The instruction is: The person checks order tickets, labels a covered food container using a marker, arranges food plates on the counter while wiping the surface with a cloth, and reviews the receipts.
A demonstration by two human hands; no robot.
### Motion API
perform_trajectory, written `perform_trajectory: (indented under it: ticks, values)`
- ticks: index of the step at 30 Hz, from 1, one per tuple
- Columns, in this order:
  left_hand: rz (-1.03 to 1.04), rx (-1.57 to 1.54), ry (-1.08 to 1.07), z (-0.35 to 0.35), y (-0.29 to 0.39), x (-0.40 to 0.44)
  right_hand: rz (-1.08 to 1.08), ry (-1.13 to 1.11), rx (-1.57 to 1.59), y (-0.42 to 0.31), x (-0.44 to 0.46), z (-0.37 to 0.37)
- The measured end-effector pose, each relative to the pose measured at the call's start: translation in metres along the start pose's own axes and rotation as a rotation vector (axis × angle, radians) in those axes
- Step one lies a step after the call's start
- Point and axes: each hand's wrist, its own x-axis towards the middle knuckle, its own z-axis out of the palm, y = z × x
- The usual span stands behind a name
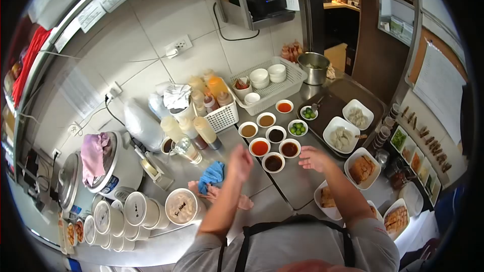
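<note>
My left hand (241, 162) is over the steel counter, left of a group of small white sauce bowls. It is slightly blurred, its fingers look curled in, and nothing shows in it. On the group's other side my right hand (313, 159) has its fingers apart and holds nothing. Nearest to the hands are a bowl of red-orange sauce (260, 147) and two bowls of dark sauce (273, 163) (290, 149). Behind them stand a bowl of black sauce (276, 135), brown sauce bowls (248, 130) (266, 120), a red sauce bowl (284, 106) and bowls of green citrus (298, 128) (308, 113).
A blue cloth (210, 175) and a pink cloth (244, 202) lie beside my left forearm. Lidded tubs (141, 208) and a marked tub (182, 206) stand left. Squeeze bottles (205, 130) and a white basket (224, 117) are behind. Bowls of dumplings (341, 135) and browned food (362, 169) stand right.
</note>
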Motion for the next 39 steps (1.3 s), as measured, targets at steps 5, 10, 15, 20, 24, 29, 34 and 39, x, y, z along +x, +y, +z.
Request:
perform_trajectory:
  ticks: [5,10,15,20,24,29,34,39]
  values:
    - [0.545,0.259,-0.179,0.155,0.183,0.019,-0.056,-0.099,-0.132,-0.02,-0.033,0.021]
    - [0.899,0.554,-0.222,0.264,0.324,0.056,-0.159,-0.146,-0.155,-0.033,-0.065,0.027]
    - [0.969,0.599,-0.104,0.329,0.354,0.048,-0.202,-0.13,-0.158,-0.031,-0.086,0.017]
    - [0.895,0.593,-0.037,0.383,0.356,0.081,-0.188,-0.048,-0.123,-0.035,-0.1,0.014]
    - [0.921,0.543,-0.065,0.414,0.374,0.12,-0.175,-0.03,-0.122,-0.029,-0.101,0.008]
    - [1.036,0.688,-0.337,0.382,0.319,0.107,-0.175,-0.006,-0.082,-0.025,-0.099,0.01]
    - [0.868,0.641,-0.419,0.232,0.148,0.043,-0.436,0.064,-0.067,-0.038,-0.089,0.054]
    - [0.444,0.597,-0.168,0.071,-0.005,-0.049,-0.552,0.098,-0.073,-0.003,-0.068,0.102]
